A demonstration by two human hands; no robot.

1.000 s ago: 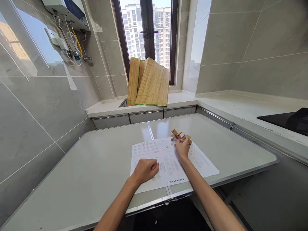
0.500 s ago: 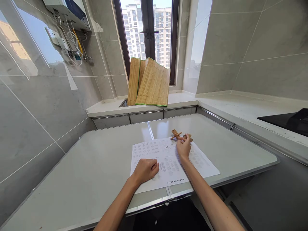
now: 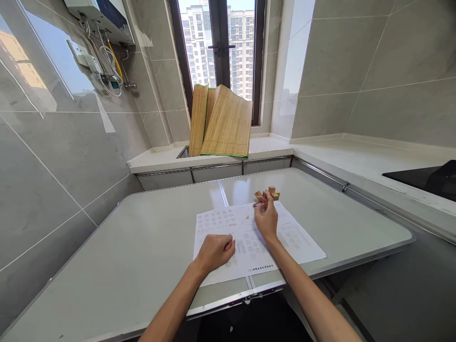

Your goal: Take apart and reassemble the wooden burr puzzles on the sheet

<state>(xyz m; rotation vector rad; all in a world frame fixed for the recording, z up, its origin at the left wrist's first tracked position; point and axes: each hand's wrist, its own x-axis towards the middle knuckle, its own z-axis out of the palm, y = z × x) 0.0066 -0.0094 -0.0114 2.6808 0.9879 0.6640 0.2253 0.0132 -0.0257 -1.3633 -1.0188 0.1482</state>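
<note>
A white printed sheet [image 3: 217,266] with rows of small diagrams lies on the pale table. My left hand [image 3: 215,250] rests on its left part in a loose fist, with nothing showing in the fingers. My right hand [image 3: 266,221] is at the sheet's far edge, fingers bent and closed on a wooden puzzle piece [image 3: 258,194]. Just beyond the fingertips, other wooden puzzle pieces [image 3: 273,192] sit in a small cluster, one standing higher. My fingers cover part of the pieces, so how they fit together cannot be made out.
The folding table [image 3: 149,247] has a centre seam and a metal edge. Behind it, a bamboo mat [image 3: 228,123] leans at the window on a white counter [image 3: 356,147]. A black cooktop [image 3: 420,180] is at right; a water heater [image 3: 103,19] hangs upper left.
My right hand has shifted slightly left and its fingers have curled. The wooden pieces at right now sit differently, with one block raised. My left hand stays put.
</note>
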